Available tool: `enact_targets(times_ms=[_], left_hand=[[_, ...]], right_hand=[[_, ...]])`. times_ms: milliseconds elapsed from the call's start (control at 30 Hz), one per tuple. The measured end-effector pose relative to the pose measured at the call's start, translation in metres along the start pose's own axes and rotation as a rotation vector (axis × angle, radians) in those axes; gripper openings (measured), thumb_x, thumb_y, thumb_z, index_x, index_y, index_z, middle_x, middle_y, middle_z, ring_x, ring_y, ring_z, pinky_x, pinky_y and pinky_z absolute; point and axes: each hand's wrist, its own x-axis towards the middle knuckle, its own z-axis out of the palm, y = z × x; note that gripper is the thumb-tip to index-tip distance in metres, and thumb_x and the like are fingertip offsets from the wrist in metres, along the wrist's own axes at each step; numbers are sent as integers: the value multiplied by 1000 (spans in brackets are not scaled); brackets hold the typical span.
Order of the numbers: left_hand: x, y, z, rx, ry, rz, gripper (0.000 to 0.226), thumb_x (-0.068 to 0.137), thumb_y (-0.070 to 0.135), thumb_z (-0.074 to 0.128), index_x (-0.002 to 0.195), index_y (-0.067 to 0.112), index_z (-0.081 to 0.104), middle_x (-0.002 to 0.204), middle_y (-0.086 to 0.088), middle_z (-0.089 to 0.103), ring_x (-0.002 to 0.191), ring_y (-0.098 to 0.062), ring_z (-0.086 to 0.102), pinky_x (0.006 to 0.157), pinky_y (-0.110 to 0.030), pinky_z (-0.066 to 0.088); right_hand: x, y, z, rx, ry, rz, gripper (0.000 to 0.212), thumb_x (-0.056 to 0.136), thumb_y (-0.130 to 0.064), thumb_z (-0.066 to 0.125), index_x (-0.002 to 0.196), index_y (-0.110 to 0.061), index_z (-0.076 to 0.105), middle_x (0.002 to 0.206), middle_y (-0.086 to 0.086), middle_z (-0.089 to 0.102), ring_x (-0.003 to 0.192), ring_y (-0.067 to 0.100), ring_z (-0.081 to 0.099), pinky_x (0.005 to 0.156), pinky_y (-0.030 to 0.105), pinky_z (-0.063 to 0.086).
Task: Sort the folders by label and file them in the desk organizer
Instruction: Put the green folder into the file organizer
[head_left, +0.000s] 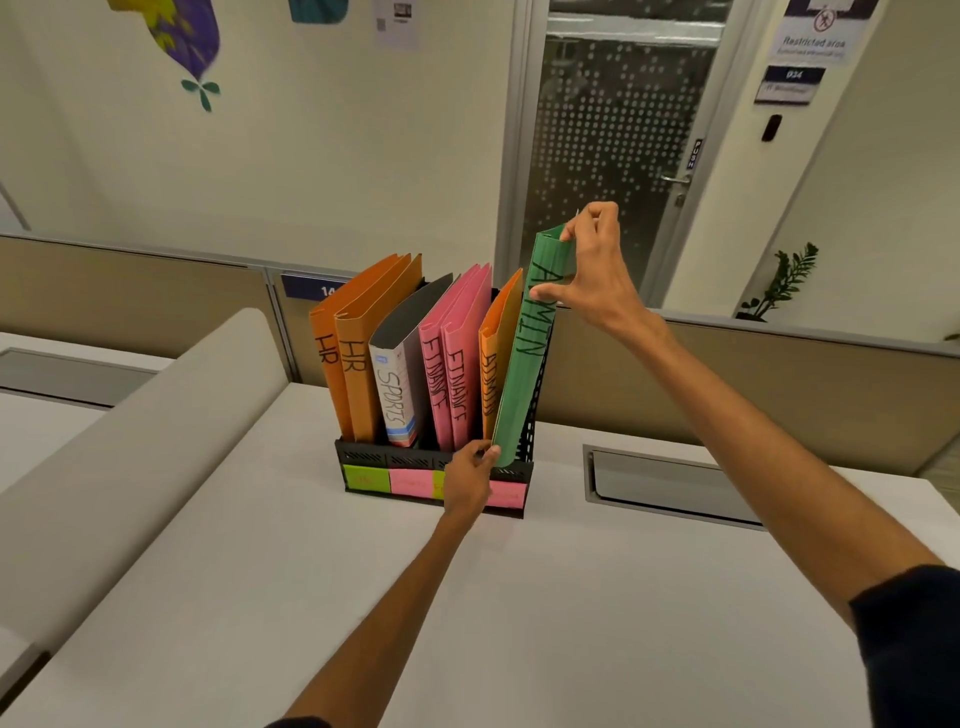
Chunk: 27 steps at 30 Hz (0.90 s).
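- The desk organizer (363, 460), black and perforated, stands on the pale worktop (311, 597), close to the partition (727, 384) behind it.
- Slots, left to right:
  - two orange HR folders (356, 374)
  - one grey-and-white SPORTS folder (397, 395)
  - two pink FINANCE folders (434, 384)
  - one orange ADMIN folder (491, 379)
- All of these stand spine-out and lean back to the right.
- The green folder (524, 374), marked ADMIN, is in the rightmost slot, touching the right side of the orange ADMIN folder.
- It is tilted like the rest, and its top rises above all the others.
- Its lower end sits at the front rail. We cannot tell whether it is fully seated.
- The right hand (592, 270) is at the top of the green folder. Its grip is clamped there, with the fingertips over the upper edge and the thumb pressed on the spine.
- The left hand (467, 480) is low at the front of the organizer. Its grip is closed on the foot of the green folder's spine, with the thumb touching it.
- Sticky notes (366, 478), green and pink, are on the organizer's front face. The left hand covers part of the row, and the writing is too faint to read.
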Motion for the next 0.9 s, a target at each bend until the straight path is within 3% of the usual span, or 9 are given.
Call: enact_targets(times_ms=[100, 233, 300, 400, 600, 733, 900], left_hand=[[12, -1, -5, 346, 96, 94, 33, 96, 43, 55, 110, 17, 70, 104, 2, 71, 93, -18, 66, 79, -34, 52], [23, 0, -9, 586, 114, 60, 47, 90, 59, 54, 83, 14, 67, 78, 0, 69, 74, -19, 65, 72, -37, 55], [26, -2, -12, 635, 113, 41, 51, 87, 65, 52, 83, 14, 60, 76, 0, 67, 71, -20, 64, 70, -37, 55], [31, -5, -17, 707, 119, 82, 55, 83, 70, 51, 87, 16, 56, 77, 1, 66, 71, -19, 63, 64, -32, 50], [40, -1, -17, 778, 180, 84, 61, 76, 79, 52, 62, 20, 47, 60, 3, 58, 58, -19, 58, 60, -30, 46], [39, 2, -11, 824, 209, 59, 61, 78, 77, 52, 65, 17, 50, 64, 2, 60, 60, -21, 60, 59, -30, 43], [41, 4, -5, 837, 217, -14, 62, 79, 73, 56, 78, 11, 63, 75, -4, 68, 69, -26, 65, 65, -32, 48]], right_hand=[[10, 8, 2, -36, -39, -9, 72, 59, -41, 90, 106, -9, 46, 123, 8, 35, 111, 18, 39, 94, 20, 42], [21, 9, 9, -78, -91, -63, 72, 59, -47, 87, 105, -12, 46, 119, 4, 39, 106, 17, 39, 79, 26, 46], [25, 8, 13, -103, -102, -59, 71, 60, -50, 86, 106, -15, 45, 115, 1, 42, 104, 15, 38, 72, 28, 45], [25, 8, 18, -74, -115, -27, 68, 61, -48, 85, 107, -18, 44, 110, -4, 46, 104, 11, 38, 75, 31, 43], [22, 13, 20, -23, -129, 25, 63, 65, -39, 86, 104, -19, 40, 109, -3, 46, 100, 11, 46, 76, 27, 44], [22, 13, 22, 8, -130, 21, 60, 68, -34, 85, 107, -17, 42, 109, -3, 47, 101, 11, 45, 84, 27, 45], [21, 9, 30, 28, -95, -8, 57, 70, -31, 83, 107, -15, 44, 104, -4, 46, 97, 11, 41, 82, 25, 42]])
